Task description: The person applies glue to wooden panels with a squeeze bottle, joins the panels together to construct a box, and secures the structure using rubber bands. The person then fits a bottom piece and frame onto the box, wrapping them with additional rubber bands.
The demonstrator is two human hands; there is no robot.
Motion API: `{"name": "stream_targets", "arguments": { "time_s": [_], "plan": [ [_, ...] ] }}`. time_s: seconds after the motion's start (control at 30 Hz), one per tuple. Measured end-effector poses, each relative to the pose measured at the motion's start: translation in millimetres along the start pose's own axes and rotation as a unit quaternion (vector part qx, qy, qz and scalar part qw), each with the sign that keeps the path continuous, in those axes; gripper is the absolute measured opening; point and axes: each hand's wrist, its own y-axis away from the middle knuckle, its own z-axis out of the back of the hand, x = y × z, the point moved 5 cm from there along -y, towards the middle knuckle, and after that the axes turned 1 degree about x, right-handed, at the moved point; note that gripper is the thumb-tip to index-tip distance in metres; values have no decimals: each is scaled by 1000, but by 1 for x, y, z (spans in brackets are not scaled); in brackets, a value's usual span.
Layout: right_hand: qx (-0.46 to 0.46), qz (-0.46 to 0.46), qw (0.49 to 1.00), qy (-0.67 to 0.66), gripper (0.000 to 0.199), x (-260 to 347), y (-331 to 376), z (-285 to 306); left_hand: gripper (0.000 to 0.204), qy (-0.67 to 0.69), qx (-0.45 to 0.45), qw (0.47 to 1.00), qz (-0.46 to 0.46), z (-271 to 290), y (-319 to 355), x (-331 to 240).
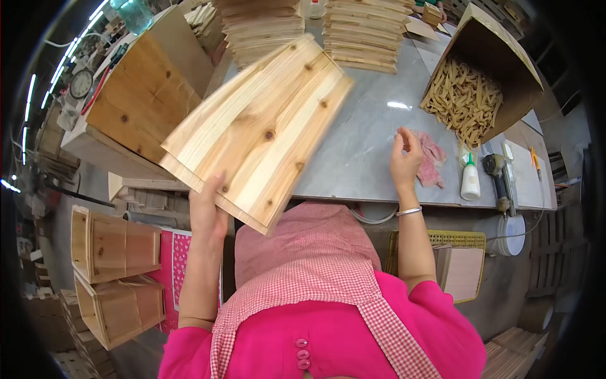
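My left hand (210, 211) grips the lower left edge of a tapered wooden panel (262, 129), raised and tilted above the table's front edge. The panel is pale, knotty pine; a second layer shows along its lower and left edges, perhaps another panel beneath it. My right hand (407, 156) is over the grey table (360, 148), its fingers loosely curled with a gap to the thumb and nothing visible in them. Just beside it on the tabletop is a crumpled pink cloth (430, 158).
Tall stacks of wooden panels (363, 38) stand at the back. A tipped cardboard box (517, 82) spills tan strips (464, 98). A white glue bottle (470, 180) and a power tool (495, 174) lie right. Tapered wooden boxes (117, 246) sit lower left; a yellow crate (476, 243) is below the table.
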Motion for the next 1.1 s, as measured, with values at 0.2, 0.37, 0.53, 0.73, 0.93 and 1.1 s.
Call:
{"name": "stream_targets", "arguments": {
  "time_s": [0.2,0.37,0.53,0.73,0.93,1.1],
  "plan": [
    [-43,-23,999,-3,20,-19,-22,3,60,153,-14,980,129,10,-30,85],
    [31,-11,999,-9,23,-15,-59,-23,60,113,18,978,177,-7,-45,87],
    [116,48,988,93,32,-27,-103,-92,51,-289,103,897,317,27,-41,59],
    [248,25,946,207,42,-37,-142,-160,43,-310,95,901,288,20,-1,69],
    [326,31,911,252,41,-13,-125,-202,44,-267,74,922,270,8,-7,86],
    [213,93,944,235,38,32,-106,-200,33,-284,-1,932,227,29,4,86]
  ]
}}
